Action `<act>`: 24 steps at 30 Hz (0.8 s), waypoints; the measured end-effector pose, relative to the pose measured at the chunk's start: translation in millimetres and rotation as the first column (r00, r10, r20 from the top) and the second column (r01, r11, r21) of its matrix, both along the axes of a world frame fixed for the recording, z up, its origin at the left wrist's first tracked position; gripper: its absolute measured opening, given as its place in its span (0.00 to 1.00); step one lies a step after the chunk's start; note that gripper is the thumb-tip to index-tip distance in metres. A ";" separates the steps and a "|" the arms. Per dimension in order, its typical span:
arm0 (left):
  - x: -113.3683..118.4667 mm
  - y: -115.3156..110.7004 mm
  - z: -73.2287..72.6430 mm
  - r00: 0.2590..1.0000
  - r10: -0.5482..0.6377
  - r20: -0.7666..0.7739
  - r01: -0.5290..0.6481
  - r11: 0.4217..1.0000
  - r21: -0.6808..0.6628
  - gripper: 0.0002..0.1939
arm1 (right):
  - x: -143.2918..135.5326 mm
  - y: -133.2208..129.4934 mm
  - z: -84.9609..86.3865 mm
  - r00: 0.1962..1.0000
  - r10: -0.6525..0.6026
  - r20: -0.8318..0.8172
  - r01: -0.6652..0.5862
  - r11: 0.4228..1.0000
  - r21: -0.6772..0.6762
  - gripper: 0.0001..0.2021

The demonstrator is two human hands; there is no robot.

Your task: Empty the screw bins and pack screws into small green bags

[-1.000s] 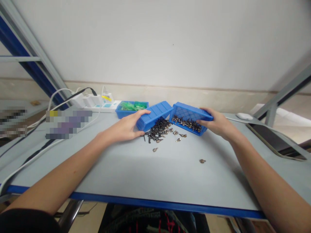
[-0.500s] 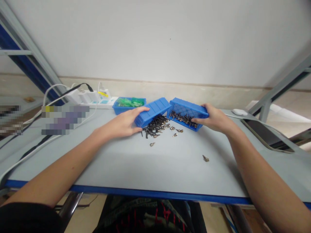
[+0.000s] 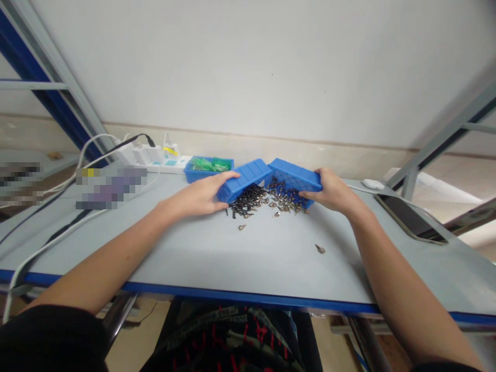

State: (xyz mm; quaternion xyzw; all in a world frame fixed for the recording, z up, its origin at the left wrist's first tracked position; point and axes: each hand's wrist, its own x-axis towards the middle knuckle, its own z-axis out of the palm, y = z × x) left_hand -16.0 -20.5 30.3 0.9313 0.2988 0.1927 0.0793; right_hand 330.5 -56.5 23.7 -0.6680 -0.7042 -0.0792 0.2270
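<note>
One blue bin (image 3: 248,176), tipped over, was grasped at its nine-o'clock end by the left hand (image 3: 199,196), half curled, thumb lowermost; a second blue bin (image 3: 296,171), tipped sideways, was grasped at three o'clock by the right hand (image 3: 334,192), likewise half curled. Black screws (image 3: 248,200) lay on the tabletop (image 3: 217,258) at six o'clock of the first bin; metallic pieces (image 3: 285,200) lay at the second bin's mouth, with one stray piece (image 3: 320,249) at five o'clock of them.
</note>
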 end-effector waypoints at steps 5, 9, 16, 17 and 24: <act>-1.4 -3.5 3.4 0.998 0.063 -0.026 -0.063 0.998 -0.011 0.35 | 1.0 -2.7 2.9 0.998 0.031 -0.057 -0.035 0.997 -0.066 0.27; -4.4 -4.4 8.2 0.993 0.100 -0.056 -0.102 0.994 -0.026 0.34 | 5.4 -5.3 5.8 0.992 0.066 -0.105 -0.078 0.990 -0.116 0.29; -17.1 2.4 15.4 0.996 0.035 -0.082 -0.043 0.994 -0.103 0.33 | 13.6 -2.8 4.6 0.994 0.054 -0.091 -0.062 0.994 -0.085 0.29; -18.1 3.2 15.3 0.996 0.034 -0.082 -0.043 0.994 -0.101 0.33 | 15.0 -1.3 3.1 0.994 0.060 -0.092 -0.067 0.994 -0.081 0.30; -13.3 4.2 9.6 0.998 -0.018 -0.061 0.020 0.999 0.031 0.30 | 29.0 15.3 -17.8 0.995 0.033 -0.091 -0.025 0.996 0.081 0.28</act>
